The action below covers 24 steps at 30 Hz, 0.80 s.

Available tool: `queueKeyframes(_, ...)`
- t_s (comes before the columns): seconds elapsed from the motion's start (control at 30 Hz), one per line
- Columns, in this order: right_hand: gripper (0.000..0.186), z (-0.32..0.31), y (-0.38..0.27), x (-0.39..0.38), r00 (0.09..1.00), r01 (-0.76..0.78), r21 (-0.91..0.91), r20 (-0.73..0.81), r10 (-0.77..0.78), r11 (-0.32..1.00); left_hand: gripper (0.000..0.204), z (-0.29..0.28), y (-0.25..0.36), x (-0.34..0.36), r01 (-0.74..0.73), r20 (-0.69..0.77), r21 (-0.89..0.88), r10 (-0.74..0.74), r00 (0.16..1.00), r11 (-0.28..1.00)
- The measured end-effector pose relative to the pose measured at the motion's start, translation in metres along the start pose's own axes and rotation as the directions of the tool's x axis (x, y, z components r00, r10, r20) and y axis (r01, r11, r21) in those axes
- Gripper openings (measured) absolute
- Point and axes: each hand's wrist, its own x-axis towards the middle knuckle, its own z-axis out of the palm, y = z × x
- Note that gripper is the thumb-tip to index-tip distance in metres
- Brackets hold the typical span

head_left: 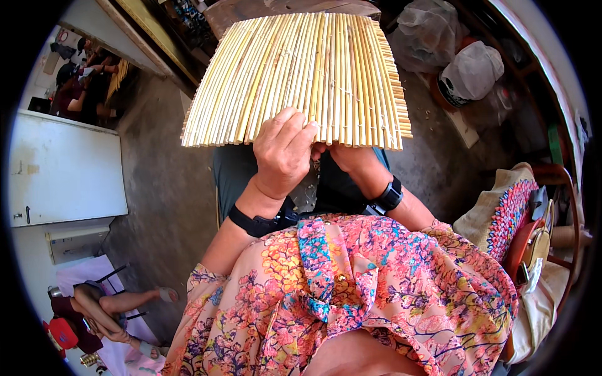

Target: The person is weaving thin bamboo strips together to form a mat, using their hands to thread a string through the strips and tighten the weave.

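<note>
A mat of pale reed sticks [307, 75] lies in front of me, its sticks side by side and running away from me. Thin thread crosses some of the sticks near the right side. My left hand [285, 150] is closed on the mat's near edge, with the bent fingers on top and the thumb hidden. Close to its right, my right hand [359, 164] reaches under the same edge. Most of its fingers are hidden below the sticks, so its grip does not show. Both wrists wear dark straps.
Behind the mat is a curved wooden edge [226, 15]. Clear plastic bags [426, 34] and a dark bucket [448, 91] stand at the far right. Bags lie on a chair [567, 250] at my right. A seated person [103, 310] is at the lower left, beyond a white door [66, 169].
</note>
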Motion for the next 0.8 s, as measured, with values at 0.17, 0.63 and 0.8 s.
queueKeyframes(0.17,0.029,-0.013,0.007,0.009,0.970,-0.228,0.489,0.185,0.156,0.842,0.032,-0.003,-0.009,-0.008,0.018,-0.004,-0.042,-0.019,1.000,0.999)
queueKeyframes(0.63,0.014,-0.034,-0.107,0.026,0.996,-0.052,-0.776,0.009,0.093,0.628,0.032,0.014,-0.049,-0.051,0.183,0.041,0.018,-0.183,0.982,0.983)
queueKeyframes(0.8,0.028,-0.001,-0.044,0.054,0.981,0.151,-0.948,0.180,0.079,0.278,0.031,0.036,-0.051,-0.051,0.149,0.043,0.026,-0.150,0.988,0.988)
